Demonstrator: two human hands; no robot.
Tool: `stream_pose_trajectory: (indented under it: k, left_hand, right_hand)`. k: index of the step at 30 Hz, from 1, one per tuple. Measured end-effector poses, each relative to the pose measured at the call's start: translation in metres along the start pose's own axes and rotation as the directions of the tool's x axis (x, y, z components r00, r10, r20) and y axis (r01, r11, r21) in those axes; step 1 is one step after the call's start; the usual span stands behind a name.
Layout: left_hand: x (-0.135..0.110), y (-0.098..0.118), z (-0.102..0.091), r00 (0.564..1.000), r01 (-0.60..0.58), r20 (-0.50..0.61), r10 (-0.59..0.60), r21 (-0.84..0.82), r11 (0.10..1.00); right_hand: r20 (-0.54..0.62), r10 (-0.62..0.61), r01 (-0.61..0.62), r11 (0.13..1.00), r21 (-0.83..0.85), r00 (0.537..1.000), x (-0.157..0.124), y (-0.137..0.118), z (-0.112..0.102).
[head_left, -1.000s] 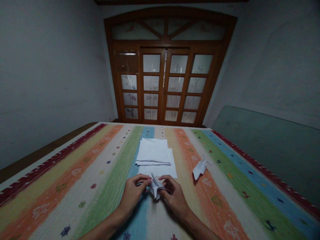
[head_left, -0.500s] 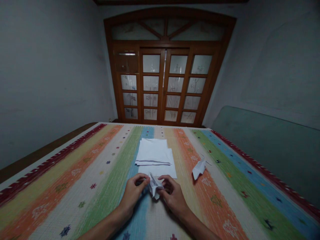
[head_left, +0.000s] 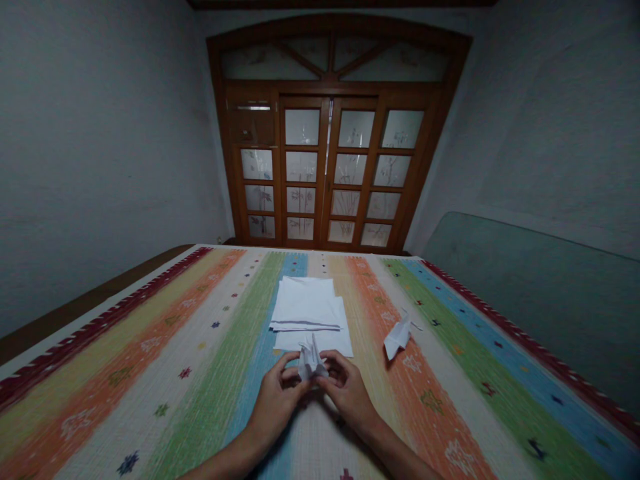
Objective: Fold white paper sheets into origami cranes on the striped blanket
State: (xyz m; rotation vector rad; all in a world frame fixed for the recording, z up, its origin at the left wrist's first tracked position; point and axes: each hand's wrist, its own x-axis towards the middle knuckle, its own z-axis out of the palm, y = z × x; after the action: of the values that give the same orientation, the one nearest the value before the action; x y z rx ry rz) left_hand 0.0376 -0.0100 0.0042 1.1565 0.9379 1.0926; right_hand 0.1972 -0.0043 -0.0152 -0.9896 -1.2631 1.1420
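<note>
A small piece of folded white paper (head_left: pixel 311 360) is held between my two hands, just in front of the paper stack; narrow points stick up from it. My left hand (head_left: pixel 280 393) grips its left side, thumb toward the bottom. On the other side my right hand (head_left: pixel 350 390) pinches the right edge, with its thumb close to the left thumb. Part of the folded paper is hidden behind the fingers. A finished-looking origami crane (head_left: pixel 399 339) lies on the cloth to the right, apart from both hands.
White paper sheets (head_left: pixel 307 303) lie loosely stacked beyond my hands. A striped, multicoloured cloth (head_left: pixel 200 373) covers the table. Behind it stand wooden doors with glass panes (head_left: pixel 327 180), and a pale green panel (head_left: pixel 540 287) leans at the right wall.
The folded paper has turned so its points now stand upward. My left hand has moved right, closer to my right hand, and the thumbs have come together beneath the paper.
</note>
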Motion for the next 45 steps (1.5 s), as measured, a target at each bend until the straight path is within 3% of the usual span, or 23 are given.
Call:
stream_pose_trajectory:
  k: [4,7,10,19,36,45]
  left_hand:
    - [0.003,0.006,-0.006,0.997,-0.073,-0.028,0.077,0.132,0.989]
    - [0.006,0.008,-0.012,0.983,-0.152,-0.063,0.174,0.263,0.953]
    - [0.006,0.010,-0.015,0.977,-0.173,-0.059,0.205,0.343,0.923]
    - [0.003,0.011,-0.012,0.992,-0.114,0.085,0.096,0.235,0.965]
    - [0.003,0.014,-0.012,0.993,-0.096,0.097,0.072,0.267,0.959]
    - [0.004,0.007,-0.013,0.995,-0.091,0.071,0.076,0.240,0.966]
  right_hand:
    - [0.100,-0.138,0.147,0.985,-0.090,0.985,-0.003,-0.009,-0.003]
    - [0.017,-0.242,0.242,0.959,-0.150,0.970,-0.004,-0.011,-0.005]
    - [-0.049,-0.275,0.257,0.939,-0.226,0.960,-0.004,-0.009,-0.008]
    - [-0.046,-0.419,0.347,0.804,-0.482,0.907,-0.005,-0.004,-0.013]
    - [0.153,-0.533,0.501,0.605,-0.619,0.833,-0.004,-0.012,-0.019]
    - [0.141,-0.547,0.494,0.578,-0.650,0.825,-0.004,-0.013,-0.020]
